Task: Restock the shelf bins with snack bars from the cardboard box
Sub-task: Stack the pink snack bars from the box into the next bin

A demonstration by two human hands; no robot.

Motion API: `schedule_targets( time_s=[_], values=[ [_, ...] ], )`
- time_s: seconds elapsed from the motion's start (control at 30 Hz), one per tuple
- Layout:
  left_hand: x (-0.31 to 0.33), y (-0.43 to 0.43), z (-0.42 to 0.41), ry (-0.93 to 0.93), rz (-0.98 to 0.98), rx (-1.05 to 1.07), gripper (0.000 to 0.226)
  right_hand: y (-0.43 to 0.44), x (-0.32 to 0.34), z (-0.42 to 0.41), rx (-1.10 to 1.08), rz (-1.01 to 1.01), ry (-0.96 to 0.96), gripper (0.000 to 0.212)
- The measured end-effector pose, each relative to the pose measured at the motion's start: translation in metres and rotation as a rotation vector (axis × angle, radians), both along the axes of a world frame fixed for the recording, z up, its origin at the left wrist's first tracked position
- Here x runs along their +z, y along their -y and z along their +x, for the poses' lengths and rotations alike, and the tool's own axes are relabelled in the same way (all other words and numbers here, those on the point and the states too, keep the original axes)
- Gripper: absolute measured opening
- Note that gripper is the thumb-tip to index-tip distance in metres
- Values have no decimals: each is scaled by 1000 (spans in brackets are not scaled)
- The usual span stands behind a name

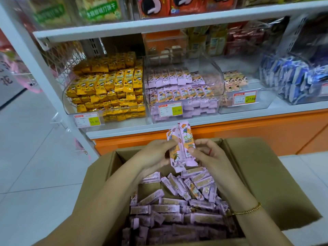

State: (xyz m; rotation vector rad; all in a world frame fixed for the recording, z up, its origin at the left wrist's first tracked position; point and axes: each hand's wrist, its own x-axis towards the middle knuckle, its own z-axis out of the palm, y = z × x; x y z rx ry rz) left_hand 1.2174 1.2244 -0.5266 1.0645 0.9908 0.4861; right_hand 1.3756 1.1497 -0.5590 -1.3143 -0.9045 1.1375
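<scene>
A white shelf unit point(159, 25) with an orange base is seen across the upper half of the frame, above a pale tiled floor point(26, 157) at the left. An open cardboard box point(266, 174) is set in the lower centre, just in front of the orange base, with its flaps folded outward. On the lower shelf board, clear bins are ranged side by side: a bin of yellow packs point(67, 107) at centre left, a bin of pink snack bars point(195, 116) at the centre with its rows nearly up to the rim, a sparsely filled bin point(262, 102) to its right, and blue packs point(292, 80) at the far right. The box is filled with a loose heap of pink bars point(177, 206), lying at all angles. Two arms are reached over the box from the bottom edge. The left hand point(156, 153) and the right hand point(211, 157) are brought together above the far end of the box, and both are clamped on the held bars point(182, 144): two pink bars kept upright side by side, pinched between the left fingertips on one side and the right thumb and fingers on the other. Price tags point(170, 110) are fixed to the bin fronts. A thin gold bracelet point(248, 209) is worn on the right wrist.
</scene>
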Motion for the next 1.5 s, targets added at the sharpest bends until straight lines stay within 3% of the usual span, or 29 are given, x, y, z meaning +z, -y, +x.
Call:
schedule_targets(
  time_s=[0.17,0.4,0.53,0.67,0.9,1.13,1.3,1.5],
  values=[
    [8,-6,-5,160,-17,-68,33,1,1,4,-17,40,-31,29],
    [8,-3,-2,35,164,59,35,1,6,-1,12,49,-54,46],
    [7,-3,0,74,180,83,35,-1,5,-2,-3,77,-56,36],
    [7,-8,2,94,151,119,29,-4,12,7,-114,101,-217,20],
    [12,-23,-4,168,-3,101,21,-8,40,53,-204,193,-112,26],
    [11,-14,14,353,-182,100,36,-12,33,28,-243,150,-488,11],
    [10,-11,23,435,-172,182,39,-14,21,5,-127,161,-227,16],
    [14,-18,17,476,-157,205,33,-26,28,1,-70,237,-50,18]
  ],
)
